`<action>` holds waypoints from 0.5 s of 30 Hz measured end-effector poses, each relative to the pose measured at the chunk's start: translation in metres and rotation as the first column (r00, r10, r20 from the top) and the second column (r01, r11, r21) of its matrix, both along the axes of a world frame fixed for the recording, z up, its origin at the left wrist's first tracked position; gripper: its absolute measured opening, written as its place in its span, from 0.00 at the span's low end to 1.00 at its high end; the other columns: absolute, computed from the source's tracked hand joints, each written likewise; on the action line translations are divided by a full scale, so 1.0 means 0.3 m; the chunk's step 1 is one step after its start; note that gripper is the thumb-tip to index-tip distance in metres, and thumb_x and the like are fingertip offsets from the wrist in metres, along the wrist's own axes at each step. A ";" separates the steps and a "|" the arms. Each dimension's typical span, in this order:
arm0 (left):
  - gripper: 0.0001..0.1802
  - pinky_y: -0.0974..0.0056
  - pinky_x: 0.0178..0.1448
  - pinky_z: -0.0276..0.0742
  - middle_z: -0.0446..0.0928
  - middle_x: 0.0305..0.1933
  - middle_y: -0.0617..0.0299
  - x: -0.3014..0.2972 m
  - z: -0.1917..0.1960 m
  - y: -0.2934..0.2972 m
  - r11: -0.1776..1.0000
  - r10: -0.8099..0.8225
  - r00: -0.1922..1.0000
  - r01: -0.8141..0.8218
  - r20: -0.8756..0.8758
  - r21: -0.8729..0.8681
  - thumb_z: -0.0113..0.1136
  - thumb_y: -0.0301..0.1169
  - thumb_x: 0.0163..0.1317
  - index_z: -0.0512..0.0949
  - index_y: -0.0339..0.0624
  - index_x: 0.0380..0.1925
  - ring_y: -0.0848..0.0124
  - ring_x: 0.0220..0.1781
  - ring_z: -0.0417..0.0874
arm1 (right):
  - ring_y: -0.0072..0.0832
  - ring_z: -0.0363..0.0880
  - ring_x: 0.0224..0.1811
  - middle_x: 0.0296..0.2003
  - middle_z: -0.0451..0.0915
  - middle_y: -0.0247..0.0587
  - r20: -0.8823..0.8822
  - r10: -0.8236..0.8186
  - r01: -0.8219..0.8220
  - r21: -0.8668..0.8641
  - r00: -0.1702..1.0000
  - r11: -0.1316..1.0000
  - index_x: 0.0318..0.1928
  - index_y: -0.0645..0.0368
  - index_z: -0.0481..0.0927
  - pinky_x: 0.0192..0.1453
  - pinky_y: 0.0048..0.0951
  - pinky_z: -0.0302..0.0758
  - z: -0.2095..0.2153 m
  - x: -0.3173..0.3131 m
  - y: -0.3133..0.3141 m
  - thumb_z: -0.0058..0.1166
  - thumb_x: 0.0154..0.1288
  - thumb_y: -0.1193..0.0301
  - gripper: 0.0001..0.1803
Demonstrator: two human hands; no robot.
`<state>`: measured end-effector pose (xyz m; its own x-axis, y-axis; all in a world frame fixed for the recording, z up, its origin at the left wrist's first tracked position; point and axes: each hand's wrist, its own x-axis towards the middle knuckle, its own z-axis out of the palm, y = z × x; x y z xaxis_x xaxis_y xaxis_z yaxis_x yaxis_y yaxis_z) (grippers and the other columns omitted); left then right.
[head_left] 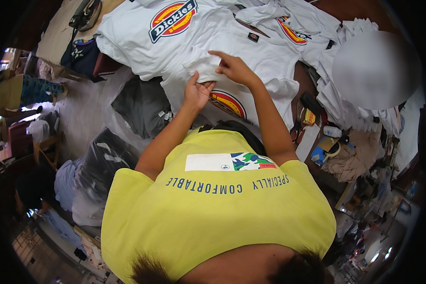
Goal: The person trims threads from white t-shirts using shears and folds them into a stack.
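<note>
Sleeve (204, 71) of a white shirt (251, 57) is what both hands have hold of; the shirt lies spread on the table, straight ahead of the person, its printed front partly under the forearms. The left hand (197, 91) grasps the sleeve's hem from below, fingers curled up into the cloth. The right hand (235, 69) lies on top of the same sleeve, fingers spread and pressing on the fabric; whether it pinches the cloth or only pins it I cannot tell.

To the far left lies a second white shirt (142, 38) with a large round print, overlapping the first. The likely slip is that a tug on the sleeve drags this neighbour along, since the two touch. More white shirts (312, 28) are heaped to the far right, with a folded stack (338, 102) beside them, close enough to be knocked askew by the right elbow.

Near right, scissors (298, 130) and small bottles lie at the table's edge (303, 80); loose cloth sweeping that way could snag on them or push them off. At the left, bagged grey garments (144, 106) hang below the table, where a shirt sliding off would fall.
</note>
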<state>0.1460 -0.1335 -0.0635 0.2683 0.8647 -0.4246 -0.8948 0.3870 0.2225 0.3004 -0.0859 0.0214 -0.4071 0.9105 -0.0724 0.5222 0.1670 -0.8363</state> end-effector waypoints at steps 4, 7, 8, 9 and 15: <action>0.18 0.55 0.59 0.66 0.72 0.50 0.53 -0.020 0.001 -0.012 0.999 0.017 1.000 -0.017 0.008 0.045 0.45 0.36 0.63 0.65 0.40 0.50 0.61 0.54 0.73 | 0.28 0.71 0.25 0.21 0.72 0.41 0.048 0.093 -0.094 0.007 0.994 0.996 0.57 0.53 0.62 0.35 0.27 0.69 -0.040 -0.028 -0.007 0.51 0.56 0.76 0.27; 0.17 0.55 0.57 0.66 0.73 0.49 0.54 -0.027 -0.006 -0.016 0.998 0.033 0.998 -0.036 0.057 0.055 0.46 0.35 0.63 0.66 0.41 0.49 0.62 0.52 0.74 | 0.39 0.75 0.27 0.23 0.75 0.47 0.068 0.104 -0.105 0.005 0.992 0.994 0.57 0.54 0.60 0.35 0.35 0.70 -0.048 -0.048 0.000 0.52 0.54 0.76 0.29; 0.16 0.55 0.57 0.67 0.74 0.48 0.54 -0.029 -0.010 -0.019 0.998 0.040 0.998 -0.043 0.052 0.054 0.46 0.35 0.62 0.66 0.41 0.49 0.62 0.51 0.75 | 0.44 0.76 0.29 0.24 0.76 0.49 0.079 0.109 -0.110 -0.001 0.991 0.994 0.56 0.55 0.60 0.34 0.38 0.70 -0.043 -0.061 0.001 0.52 0.54 0.76 0.28; 0.16 0.56 0.57 0.67 0.74 0.48 0.55 -0.025 -0.014 -0.024 0.997 0.048 0.998 -0.050 0.048 0.054 0.46 0.35 0.62 0.66 0.41 0.49 0.62 0.50 0.75 | 0.45 0.76 0.29 0.24 0.76 0.49 0.107 0.106 -0.107 0.002 0.989 0.994 0.56 0.55 0.60 0.34 0.39 0.70 -0.048 -0.068 -0.001 0.52 0.53 0.75 0.28; 0.16 0.57 0.55 0.70 0.74 0.47 0.54 -0.033 -0.038 -0.027 0.994 0.082 0.996 -0.085 0.047 0.068 0.46 0.33 0.62 0.66 0.40 0.48 0.62 0.48 0.76 | 0.44 0.77 0.29 0.25 0.77 0.48 0.285 0.100 -0.117 0.045 0.953 0.992 0.56 0.52 0.60 0.34 0.39 0.70 -0.055 -0.127 -0.010 0.52 0.52 0.75 0.29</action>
